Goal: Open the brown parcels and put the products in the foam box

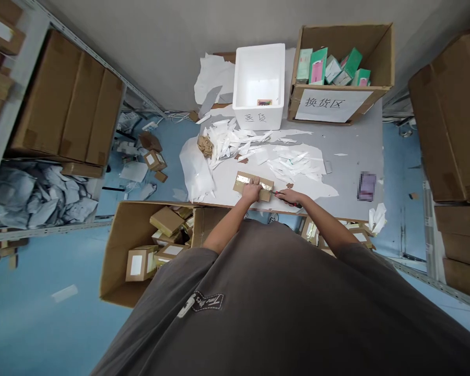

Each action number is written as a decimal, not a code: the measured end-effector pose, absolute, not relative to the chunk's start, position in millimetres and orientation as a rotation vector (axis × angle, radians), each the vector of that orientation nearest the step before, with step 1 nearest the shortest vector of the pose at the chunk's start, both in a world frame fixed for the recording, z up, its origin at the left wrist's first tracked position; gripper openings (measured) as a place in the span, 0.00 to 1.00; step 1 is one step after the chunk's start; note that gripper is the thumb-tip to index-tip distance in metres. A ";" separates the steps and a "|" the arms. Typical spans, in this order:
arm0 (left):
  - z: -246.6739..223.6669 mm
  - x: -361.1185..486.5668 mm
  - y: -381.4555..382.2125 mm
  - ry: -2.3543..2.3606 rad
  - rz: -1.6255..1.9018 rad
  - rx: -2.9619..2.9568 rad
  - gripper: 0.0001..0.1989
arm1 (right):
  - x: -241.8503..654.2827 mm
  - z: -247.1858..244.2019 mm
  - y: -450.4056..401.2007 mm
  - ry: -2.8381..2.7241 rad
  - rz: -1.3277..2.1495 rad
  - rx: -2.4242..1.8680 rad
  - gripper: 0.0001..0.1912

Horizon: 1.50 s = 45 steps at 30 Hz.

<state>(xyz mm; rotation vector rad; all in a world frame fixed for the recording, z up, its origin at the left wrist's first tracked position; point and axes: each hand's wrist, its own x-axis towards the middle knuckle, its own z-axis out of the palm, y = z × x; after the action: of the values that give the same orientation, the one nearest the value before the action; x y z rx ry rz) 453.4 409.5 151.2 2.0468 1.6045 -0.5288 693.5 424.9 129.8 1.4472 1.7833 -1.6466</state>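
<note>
A small taped cardboard box (265,184) lies near the front edge of the table. Over its middle, my left hand (251,190) presses down with the fingers curled, gripping it. My right hand (290,197) is closed around a red and black box cutter (277,193), whose tip meets the right end of the box. Shiny clear tape runs along the box top. White paper scraps (293,166) lie just beyond the box on a white sheet.
A white foam box (258,117) and an open carton (384,94) with green packages stand at the back. Crumpled brown paper (206,147) lies left among scraps. A large open carton (115,261) of parcels stands at lower left. Loaded shelves (62,104) flank both sides.
</note>
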 end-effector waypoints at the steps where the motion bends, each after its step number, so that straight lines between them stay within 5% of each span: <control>1: 150.5 453.7 410.2 1.602 -0.531 2.045 0.35 | 696.4 128.8 421.0 1.732 -1.705 1.465 0.19; 11: 149.3 451.4 411.5 1.585 -0.583 2.079 0.30 | 684.6 121.1 392.1 1.813 -1.811 1.506 0.19; 18: 149.5 431.1 420.0 1.614 -0.394 2.052 0.37 | 716.5 124.5 366.8 1.671 -1.895 1.809 0.20; 24: 128.3 416.2 447.9 1.614 -0.500 2.058 0.55 | 713.5 123.7 361.3 1.711 -1.946 1.938 0.25; 35: 106.9 406.6 429.9 1.663 -0.257 2.241 0.36 | 689.2 124.6 373.8 2.187 -1.325 1.777 0.22; 45: 85.6 410.5 409.0 1.749 -0.048 2.230 0.32 | 664.9 127.9 385.5 2.038 -1.060 2.083 0.28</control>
<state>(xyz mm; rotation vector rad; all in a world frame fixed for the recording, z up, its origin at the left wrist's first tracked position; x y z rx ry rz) 410.5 409.0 85.6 2.2304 1.7494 -0.0481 664.9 385.5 127.9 2.0832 2.0382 -1.0600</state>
